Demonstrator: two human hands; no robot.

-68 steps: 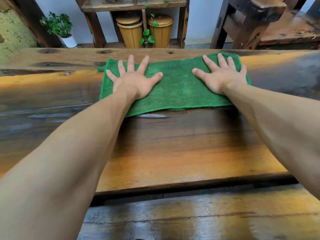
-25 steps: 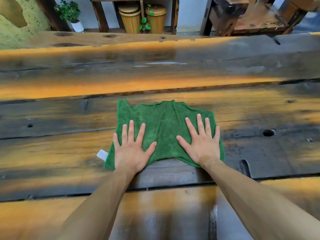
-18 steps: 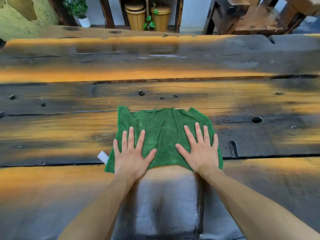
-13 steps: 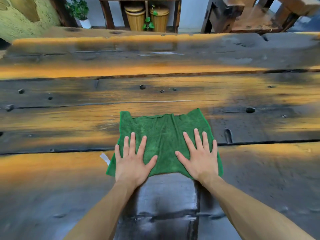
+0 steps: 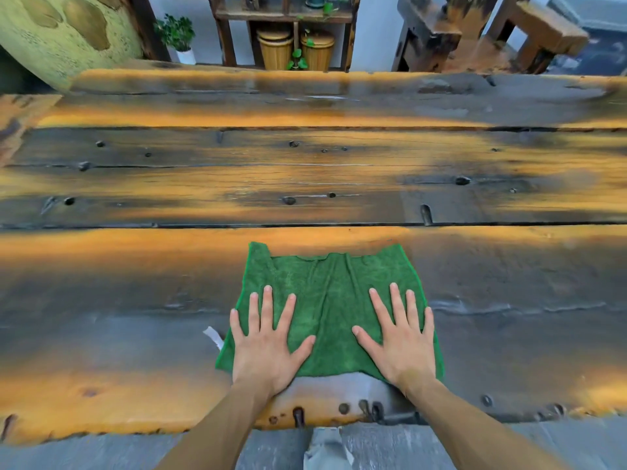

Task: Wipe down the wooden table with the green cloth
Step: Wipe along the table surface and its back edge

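Near table edge: green cloth [image 5: 334, 301] under both hands, extending away from them.
Hands: left hand [image 5: 268, 344] and right hand [image 5: 400, 340] flat, fingers spread, pressing.

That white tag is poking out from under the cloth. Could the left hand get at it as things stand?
Probably yes. The white tag lies on bare wooden table just beside the left hand, which presses flat on the green cloth; nothing lies between them.
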